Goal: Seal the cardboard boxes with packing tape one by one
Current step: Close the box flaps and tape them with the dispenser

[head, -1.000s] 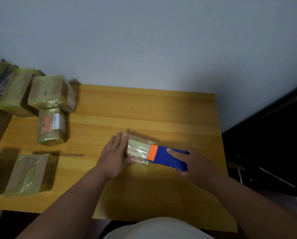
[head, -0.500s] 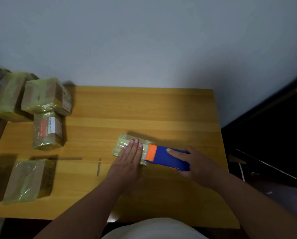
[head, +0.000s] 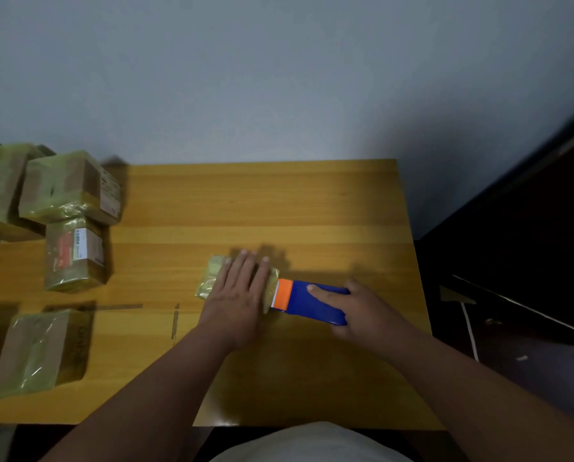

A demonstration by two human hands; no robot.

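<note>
Two hands on one small box, tape dispenser at its right end

Counter (head: 279,201) is the reference. Taped boxes are stacked at its far-left corner: big one (head: 65,185), labelled one (head: 74,255) just in front of it, another (head: 35,351) at the near-left edge. Dispenser (head: 312,303), blue with an orange nose, lies right of counter centre, nose touching the right end of the small box (head: 212,278). That box sits mid-counter, long axis running left-right, already glossy with tape. Left hand (head: 239,291) is flat, fingers straight, pressing down on the box top. Right hand (head: 359,306) grasps the dispenser, index finger laid along its top. Judgement: next pull runs along the box's long axis; the right hand drives, the left pins the box.
</note>
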